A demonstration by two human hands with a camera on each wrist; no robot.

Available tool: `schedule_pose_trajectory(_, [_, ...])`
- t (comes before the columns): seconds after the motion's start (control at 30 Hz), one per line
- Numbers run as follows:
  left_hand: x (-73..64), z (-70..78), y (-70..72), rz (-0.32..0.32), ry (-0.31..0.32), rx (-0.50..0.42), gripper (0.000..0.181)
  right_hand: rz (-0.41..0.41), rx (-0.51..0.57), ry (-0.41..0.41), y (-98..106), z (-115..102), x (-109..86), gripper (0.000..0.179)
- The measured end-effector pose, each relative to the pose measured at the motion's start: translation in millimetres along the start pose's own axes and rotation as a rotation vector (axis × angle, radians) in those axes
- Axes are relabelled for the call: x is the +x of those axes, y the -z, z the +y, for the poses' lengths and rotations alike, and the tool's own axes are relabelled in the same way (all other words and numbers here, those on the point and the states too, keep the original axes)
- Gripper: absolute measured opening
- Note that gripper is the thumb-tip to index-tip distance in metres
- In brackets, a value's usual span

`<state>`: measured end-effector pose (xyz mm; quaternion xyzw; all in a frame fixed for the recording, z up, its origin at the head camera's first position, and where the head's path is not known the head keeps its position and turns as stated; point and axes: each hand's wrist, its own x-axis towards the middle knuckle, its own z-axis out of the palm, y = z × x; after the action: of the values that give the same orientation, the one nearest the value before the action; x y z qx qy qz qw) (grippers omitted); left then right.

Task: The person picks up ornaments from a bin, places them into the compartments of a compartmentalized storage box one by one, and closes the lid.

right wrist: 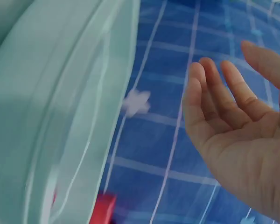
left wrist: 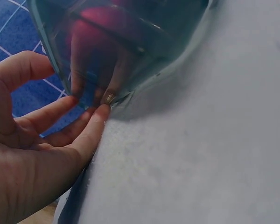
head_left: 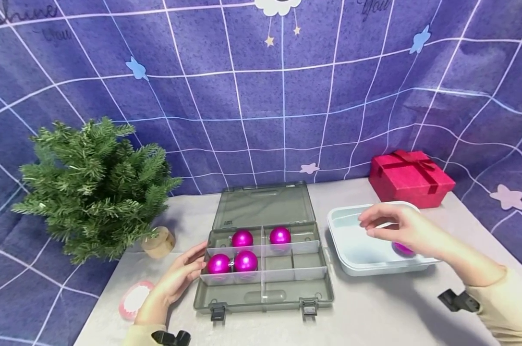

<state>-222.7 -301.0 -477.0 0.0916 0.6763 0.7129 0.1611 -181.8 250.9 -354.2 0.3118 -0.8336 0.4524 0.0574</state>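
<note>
At lower centre, an unlidded grey case (head_left: 226,290) holds four magenta balls (head_left: 245,261) (two share one compartment); the left hand (head_left: 174,280), fingers relaxed, touches its side. At lower right, the right hand (head_left: 405,228), released, hovers over a pale-blue tub (head_left: 355,247) holding one purple ball (head_left: 401,249).

Site is a staged tabletop set. A purple-blue curtain (head_left: 261,144), printed with grid lines, stars (head_left: 137,68) and lettering, hangs behind and along the sides of a table covered in pale cloth (head_left: 373,307). Furnishings are festive: artificial Christmas tree (head_left: 92,187), ribboned red gift box (head_left: 399,187), magenta baubles (head_left: 245,261). Black wrist cameras (head_left: 465,302) are in evidence. Premises beyond the curtain are screened; possibly a home or studio.
</note>
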Motion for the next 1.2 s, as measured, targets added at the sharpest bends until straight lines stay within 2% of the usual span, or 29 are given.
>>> schedule_pose_trajectory(0.23, [-1.8,1.2,-0.4,-0.015,0.003,-0.002,0.071,-0.011,-0.118,-0.172,27.8,37.0,-26.6,0.025])
schedule_pose_trajectory(0.4, [-3.4,0.0,0.0,-0.005,0.009,-0.004,0.07,-0.033,-0.256,-0.279,32.3,50.6,-33.7,0.027])
schedule_pose_trajectory(0.53, [-3.1,-0.5,0.1,0.001,0.01,-0.006,0.07,-0.049,-0.311,-0.346,29.7,56.3,-37.0,0.029])
schedule_pose_trajectory(0.8, [-2.1,-1.0,1.0,0.003,0.013,0.006,0.069,-0.082,-0.287,-0.383,22.4,65.6,-41.1,0.031])
schedule_pose_trajectory(1.03, [-2.0,0.1,0.8,0.012,0.021,0.022,0.071,-0.146,-0.113,-0.434,13.5,72.0,-41.5,0.038])
schedule_pose_trajectory(1.2, [-1.7,0.3,0.5,0.019,0.02,0.031,0.071,-0.134,-0.148,-0.403,9.4,73.6,-37.6,0.037])
